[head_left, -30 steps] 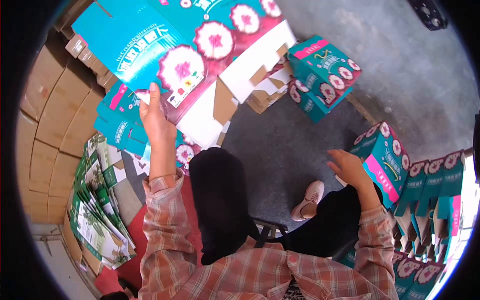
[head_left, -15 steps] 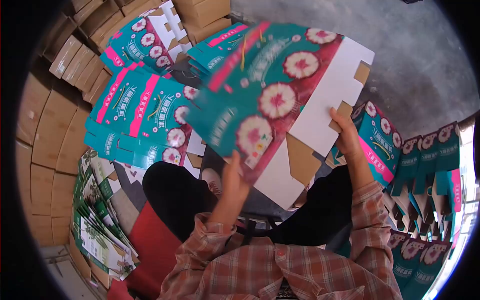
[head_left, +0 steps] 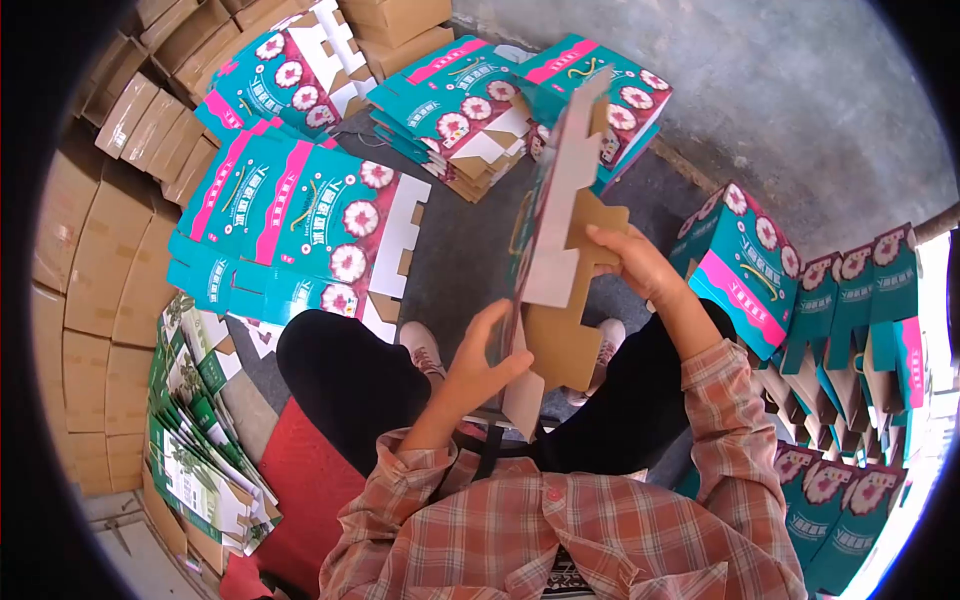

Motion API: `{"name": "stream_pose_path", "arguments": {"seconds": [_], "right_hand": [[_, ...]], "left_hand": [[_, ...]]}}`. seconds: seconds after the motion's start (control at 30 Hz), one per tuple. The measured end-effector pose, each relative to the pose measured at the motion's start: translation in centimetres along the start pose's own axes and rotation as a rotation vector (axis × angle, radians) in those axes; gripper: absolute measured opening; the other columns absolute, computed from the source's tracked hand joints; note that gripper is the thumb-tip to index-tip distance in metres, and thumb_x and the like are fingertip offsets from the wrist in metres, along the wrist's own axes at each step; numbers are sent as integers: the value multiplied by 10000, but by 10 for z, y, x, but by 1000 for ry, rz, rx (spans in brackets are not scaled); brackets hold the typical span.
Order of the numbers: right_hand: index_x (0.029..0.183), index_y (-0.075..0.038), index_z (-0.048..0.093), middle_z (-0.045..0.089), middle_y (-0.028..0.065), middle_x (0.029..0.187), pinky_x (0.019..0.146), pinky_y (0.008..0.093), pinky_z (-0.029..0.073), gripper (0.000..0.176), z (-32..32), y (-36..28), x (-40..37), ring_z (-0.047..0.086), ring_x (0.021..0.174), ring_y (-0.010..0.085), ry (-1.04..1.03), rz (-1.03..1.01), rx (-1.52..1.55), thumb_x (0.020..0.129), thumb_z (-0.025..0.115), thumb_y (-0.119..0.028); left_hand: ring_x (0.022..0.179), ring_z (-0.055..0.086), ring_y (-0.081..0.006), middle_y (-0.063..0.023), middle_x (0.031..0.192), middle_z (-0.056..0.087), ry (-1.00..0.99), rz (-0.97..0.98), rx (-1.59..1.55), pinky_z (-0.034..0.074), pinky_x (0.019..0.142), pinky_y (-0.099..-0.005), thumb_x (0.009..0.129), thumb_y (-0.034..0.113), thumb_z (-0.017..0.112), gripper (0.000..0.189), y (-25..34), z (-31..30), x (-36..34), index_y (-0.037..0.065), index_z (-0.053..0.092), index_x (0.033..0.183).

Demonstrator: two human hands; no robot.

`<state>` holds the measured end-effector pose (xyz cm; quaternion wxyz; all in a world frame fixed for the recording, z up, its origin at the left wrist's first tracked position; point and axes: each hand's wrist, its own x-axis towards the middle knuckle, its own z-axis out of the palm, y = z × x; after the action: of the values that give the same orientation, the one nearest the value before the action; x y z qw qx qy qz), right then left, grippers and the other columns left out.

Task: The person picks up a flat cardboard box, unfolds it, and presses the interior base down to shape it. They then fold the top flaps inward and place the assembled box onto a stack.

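Note:
Between my hands a printed carton blank [head_left: 560, 240] stands nearly edge-on, its white and brown tabbed flaps turned toward me. My right hand [head_left: 640, 265] pinches a brown flap on its right side. At the lower left my left hand [head_left: 475, 365] grips the blank's edge, thumb on the near side and fingers along the printed face. That teal face is mostly hidden by the angle. A flat pile of teal, pink and maroon carton blanks [head_left: 290, 225] lies left of my hands.
Further teal blanks [head_left: 450, 100] and a formed box [head_left: 600, 95] sit ahead. At the right are another teal box [head_left: 745, 265] and rows of cartons [head_left: 850, 300]. Brown cardboard boxes [head_left: 85, 300] line the left, near green-white printed cartons [head_left: 200, 450]. A concrete wall [head_left: 800, 100] rises behind.
The carton blank has swung from lying broad, printed face up, to nearly edge-on, and come left. My right hand has moved left and down with it. The box and blanks behind now show.

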<state>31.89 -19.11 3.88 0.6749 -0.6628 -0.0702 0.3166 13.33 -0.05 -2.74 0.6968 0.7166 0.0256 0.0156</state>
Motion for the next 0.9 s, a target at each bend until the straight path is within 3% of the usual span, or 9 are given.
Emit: {"name": "stream_pose_path", "arguments": {"seconds": [0.07, 0.13, 0.23, 0.3, 0.43, 0.53, 0.6, 0.73, 0.9], "right_hand": [[1175, 9, 538, 639, 116, 1056, 754, 356, 540, 423, 3, 6, 2, 637, 933, 214, -133, 33, -55, 920, 536, -328], [1162, 13, 551, 643, 115, 1048, 744, 349, 538, 413, 8, 8, 5, 637, 930, 209, -140, 44, -60, 916, 535, -319], [1116, 5, 585, 652, 101, 1000, 701, 317, 539, 381, 6, 24, 18, 642, 875, 193, -143, 54, -156, 909, 542, -312], [1023, -7, 627, 660, 64, 910, 636, 268, 525, 309, 9, 30, 24, 636, 786, 133, -147, 70, -296, 903, 565, -285], [911, 18, 644, 653, 77, 769, 557, 265, 509, 313, 8, 31, 35, 627, 645, 149, -110, -60, -502, 883, 565, -284], [854, 41, 630, 636, 102, 685, 541, 291, 501, 327, 1, 20, 39, 633, 620, 160, -12, -53, -577, 874, 568, -279], [837, 56, 613, 636, 150, 671, 591, 347, 510, 328, -9, 14, 45, 650, 629, 236, 167, -143, -749, 864, 564, -267], [847, 36, 617, 648, 201, 723, 706, 416, 495, 308, -29, -9, 51, 653, 721, 342, 350, -259, -831, 854, 528, -258], [877, 15, 625, 650, 200, 751, 729, 441, 489, 326, -48, -3, 85, 654, 765, 342, 430, -198, -864, 857, 501, -286]], "left_hand": [[1301, 362, -317, -197, 1386, 370, 5, 31, 217, 298, 1047, -448, 789, 319, 702, 795, 12, 2, 4, 37, 295, 1410], [1285, 374, -352, -231, 1383, 355, 49, 61, 327, 326, 1027, -453, 783, 305, 709, 798, 10, 17, 10, 9, 295, 1397], [1220, 406, -433, -263, 1361, 344, 207, 297, 746, 366, 999, -443, 838, 240, 630, 704, 9, 34, 25, -48, 275, 1373], [1213, 415, -430, -268, 1364, 341, 204, 254, 685, 380, 991, -434, 847, 212, 610, 686, 1, 40, 37, -49, 262, 1378], [1225, 417, -418, -275, 1391, 311, 225, 195, 598, 406, 983, -409, 868, 72, 513, 631, -6, 36, 45, -38, 204, 1407], [1239, 409, -415, -263, 1397, 310, 257, 217, 620, 394, 996, -408, 866, 20, 477, 630, -2, 25, 39, -26, 182, 1421], [1244, 406, -413, -255, 1400, 311, 270, 213, 650, 387, 1005, -405, 865, 0, 463, 633, 4, 14, 27, -22, 172, 1426], [1245, 403, -404, -243, 1375, 359, 171, 221, 791, 375, 1004, -408, 853, -13, 477, 562, 6, -6, 1, 22, 320, 1391], [1245, 403, -388, -230, 1348, 401, 87, 354, 859, 375, 988, -428, 829, -7, 531, 473, 8, -10, 9, 57, 486, 1296]]}}
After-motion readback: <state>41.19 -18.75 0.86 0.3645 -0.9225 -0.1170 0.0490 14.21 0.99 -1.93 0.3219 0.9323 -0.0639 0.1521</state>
